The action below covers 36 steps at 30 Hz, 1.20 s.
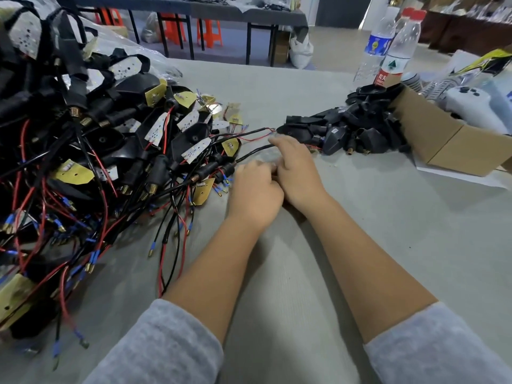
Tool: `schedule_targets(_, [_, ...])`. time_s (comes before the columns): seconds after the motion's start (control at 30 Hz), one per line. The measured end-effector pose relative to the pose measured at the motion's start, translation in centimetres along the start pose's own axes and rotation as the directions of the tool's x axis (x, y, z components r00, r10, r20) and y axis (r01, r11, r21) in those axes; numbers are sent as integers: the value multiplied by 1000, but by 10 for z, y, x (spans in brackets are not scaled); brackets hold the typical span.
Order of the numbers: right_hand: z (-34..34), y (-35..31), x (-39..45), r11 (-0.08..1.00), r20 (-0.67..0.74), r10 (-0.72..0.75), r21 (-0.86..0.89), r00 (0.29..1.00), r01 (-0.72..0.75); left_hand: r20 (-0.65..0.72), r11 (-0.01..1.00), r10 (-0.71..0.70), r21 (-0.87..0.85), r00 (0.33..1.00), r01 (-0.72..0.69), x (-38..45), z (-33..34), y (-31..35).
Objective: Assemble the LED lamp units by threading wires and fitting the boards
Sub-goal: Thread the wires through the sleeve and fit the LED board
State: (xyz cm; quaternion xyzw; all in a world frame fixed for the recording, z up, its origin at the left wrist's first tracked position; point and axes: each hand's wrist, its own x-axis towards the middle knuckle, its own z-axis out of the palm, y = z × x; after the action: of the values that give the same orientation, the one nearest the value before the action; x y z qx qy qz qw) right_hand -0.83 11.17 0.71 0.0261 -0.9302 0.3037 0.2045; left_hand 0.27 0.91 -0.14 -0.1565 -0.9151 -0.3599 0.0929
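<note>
My left hand (255,192) and my right hand (297,173) meet at the table's middle, fingers curled together over a small part that they hide. A black cable (255,153) with red and black wire ends runs from the pile on the left into my right hand's fingers. A second wire pair (249,133) lies just beyond, its bare ends near the loose housings. The big pile of assembled lamp units (110,151), black housings with yellow and white LED boards and red and black wires, covers the table's left side. Empty black housings (352,131) are heaped at the right.
A cardboard box (448,145) stands at the right, with white parts behind it. Two plastic water bottles (393,51) stand at the back right. The grey table (388,231) is bare near my forearms. Further tables and orange stools stand in the background.
</note>
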Motion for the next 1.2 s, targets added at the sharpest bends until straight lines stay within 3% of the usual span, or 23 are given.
schedule_targets(0.07, [3, 1, 7, 997, 95, -18, -75, 995, 25, -37, 998, -59, -3, 998, 59, 1, -1, -1])
schedule_targets(0.2, [9, 5, 14, 984, 207, 85, -170, 975, -49, -134, 981, -191, -17, 972, 191, 3, -4, -4])
schedule_targets(0.3, [11, 5, 9, 938, 132, 90, -345, 987, -39, -182, 974, -219, -97, 958, 204, 4, -8, -5])
schedule_targets(0.4, [4, 4, 5, 921, 78, 51, -388, 996, -16, -194, 970, -227, -131, 954, 204, 5, -13, -5])
schedule_targets(0.53, [-9, 5, -4, 890, 75, 39, -456, 996, 0, -140, 982, -190, -36, 972, 187, 5, -12, -8])
schedule_targets(0.67, [-19, 13, -18, 877, -25, 130, -464, 991, -127, -84, 990, -113, 79, 990, 119, 5, -8, -9])
schedule_targets(0.77, [-25, 18, -26, 915, -157, 208, -318, 965, -249, -33, 979, 11, 202, 999, -4, 3, -5, -6])
schedule_targets(0.83, [-27, 18, -27, 939, -195, 316, -75, 928, -336, -2, 958, 110, 267, 994, -106, -1, -4, -4])
schedule_targets(0.97, [-34, 17, -24, 834, -143, 517, 304, 844, -460, -12, 962, 212, 180, 977, -206, -4, -9, 0])
schedule_targets(1.1, [-37, 24, -24, 791, -211, 539, 458, 815, -405, -103, 981, 193, 18, 976, -192, -2, -14, 1])
schedule_targets(1.2, [-37, 28, -22, 774, -314, 519, 567, 795, -282, -109, 991, 121, 67, 987, -114, 0, -11, 1])
